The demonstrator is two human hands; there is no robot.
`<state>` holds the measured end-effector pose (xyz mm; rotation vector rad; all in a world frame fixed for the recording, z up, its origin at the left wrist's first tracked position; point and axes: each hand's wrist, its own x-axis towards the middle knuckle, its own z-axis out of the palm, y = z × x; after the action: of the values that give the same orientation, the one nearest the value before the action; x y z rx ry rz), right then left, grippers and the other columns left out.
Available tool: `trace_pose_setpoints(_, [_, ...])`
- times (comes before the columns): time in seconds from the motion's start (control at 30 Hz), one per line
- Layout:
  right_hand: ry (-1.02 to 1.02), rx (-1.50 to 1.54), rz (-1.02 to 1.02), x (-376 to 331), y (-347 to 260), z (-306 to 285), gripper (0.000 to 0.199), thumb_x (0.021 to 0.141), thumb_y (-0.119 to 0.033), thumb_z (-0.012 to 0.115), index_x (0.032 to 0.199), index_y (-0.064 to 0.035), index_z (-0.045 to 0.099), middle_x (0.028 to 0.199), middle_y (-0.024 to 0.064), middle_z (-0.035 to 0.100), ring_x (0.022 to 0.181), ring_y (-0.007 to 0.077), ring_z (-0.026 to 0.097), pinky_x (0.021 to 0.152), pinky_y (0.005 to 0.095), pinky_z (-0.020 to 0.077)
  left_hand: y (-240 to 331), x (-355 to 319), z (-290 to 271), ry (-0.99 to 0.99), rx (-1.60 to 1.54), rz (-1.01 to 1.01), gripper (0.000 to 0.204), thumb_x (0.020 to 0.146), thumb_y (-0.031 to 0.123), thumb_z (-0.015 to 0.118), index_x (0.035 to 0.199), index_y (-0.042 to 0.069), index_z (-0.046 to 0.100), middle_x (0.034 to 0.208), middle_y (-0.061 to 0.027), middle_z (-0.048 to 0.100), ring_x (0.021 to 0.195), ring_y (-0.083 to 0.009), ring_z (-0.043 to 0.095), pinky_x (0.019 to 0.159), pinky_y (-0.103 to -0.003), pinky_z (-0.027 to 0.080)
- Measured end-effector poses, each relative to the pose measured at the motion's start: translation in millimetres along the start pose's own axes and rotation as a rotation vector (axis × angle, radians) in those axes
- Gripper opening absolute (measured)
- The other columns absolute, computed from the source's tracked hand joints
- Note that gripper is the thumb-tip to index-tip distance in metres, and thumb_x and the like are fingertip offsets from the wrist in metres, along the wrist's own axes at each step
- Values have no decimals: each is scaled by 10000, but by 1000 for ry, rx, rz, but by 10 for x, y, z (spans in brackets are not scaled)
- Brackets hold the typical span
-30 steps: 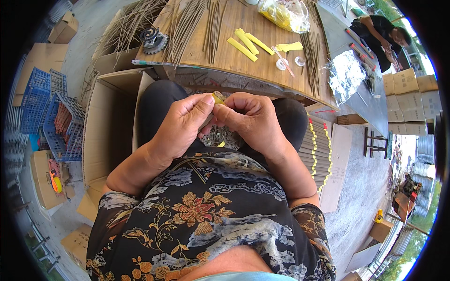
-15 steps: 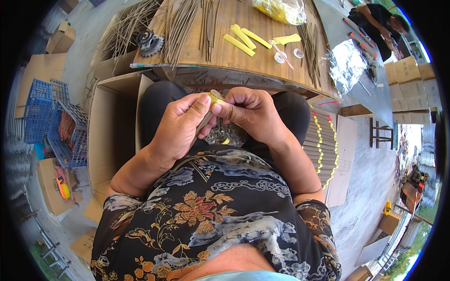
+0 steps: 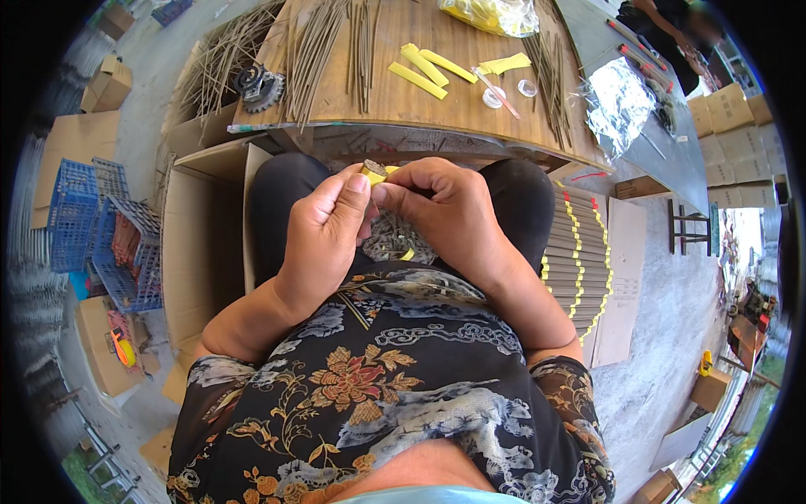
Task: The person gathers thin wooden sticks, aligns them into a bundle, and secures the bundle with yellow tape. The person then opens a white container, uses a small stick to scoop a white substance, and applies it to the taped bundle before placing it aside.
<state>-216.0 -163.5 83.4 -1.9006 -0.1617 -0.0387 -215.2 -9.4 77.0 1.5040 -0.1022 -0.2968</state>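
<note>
My left hand [image 3: 323, 223] is closed around a bundle of thin brown sticks [image 3: 374, 166], its end poking up between thumb and fingers. Around that end runs a yellow paper strip [image 3: 375, 178]. My right hand [image 3: 449, 202] pinches the strip from the other side, with a bit of yellow showing by its fingertips. Most of the bundle's length is hidden behind my left hand. Beyond my knees, several loose yellow strips [image 3: 417, 80] lie on the wooden table [image 3: 470, 109], along with loose brown sticks [image 3: 315, 63].
A clear bag of yellow paper [image 3: 491, 15], small round lids [image 3: 494, 97] and a toothed metal part [image 3: 260, 88] sit on the table. Banded stick bundles [image 3: 579, 260] lie at right. An open carton [image 3: 201, 244] and blue crates [image 3: 126, 252] stand left. Another person [image 3: 663, 38] works at far right.
My hands have turned the bundle so its end tips up more, and its lower length no longer shows below my left hand. The whole view has shifted slightly.
</note>
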Motion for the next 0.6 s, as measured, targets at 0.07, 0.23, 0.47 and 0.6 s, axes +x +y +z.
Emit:
trace_pose_setpoints(0.07, [-31, 43, 73, -40, -49, -7, 164, 769, -166, 641, 799, -5, 637, 702, 139, 590, 672, 242, 582, 598, 312, 450, 6, -19, 43, -3, 38, 37, 337, 933, 222, 442, 1140, -36, 510, 761, -2, 533, 651, -34, 446, 554, -168, 388])
trace_pose_setpoints(0.23, [-42, 72, -12, -120, 21, -10, 161, 819, -144, 600, 861, 12, 607, 749, 146, 574, 667, 226, 551, 621, 308, 442, -4, -46, 72, -55, 173, 118, 383, 950, 256, 387, 1205, -18, 472, 737, 10, 518, 616, -34, 434, 539, -162, 374])
trace_pose_setpoints(0.47, [-228, 604, 29, -122, 103, -12, 195, 862, -140, 562, 936, 40, 543, 831, 70, 552, 721, 151, 599, 655, 252, 473, 1, -31, 28, -185, 45, 64, 408, 946, 236, 397, 1275, -5, 383, 748, 6, 508, 608, -35, 423, 525, -167, 369])
trace_pose_setpoints(0.6, [-312, 714, -20, -85, 285, -10, 180, 863, -108, 555, 958, 39, 518, 859, 59, 537, 739, 147, 602, 668, 248, 481, 0, -28, 21, -260, -116, 31, 528, 947, 246, 390, 1384, 54, 165, 757, -2, 501, 578, -49, 425, 516, -167, 368])
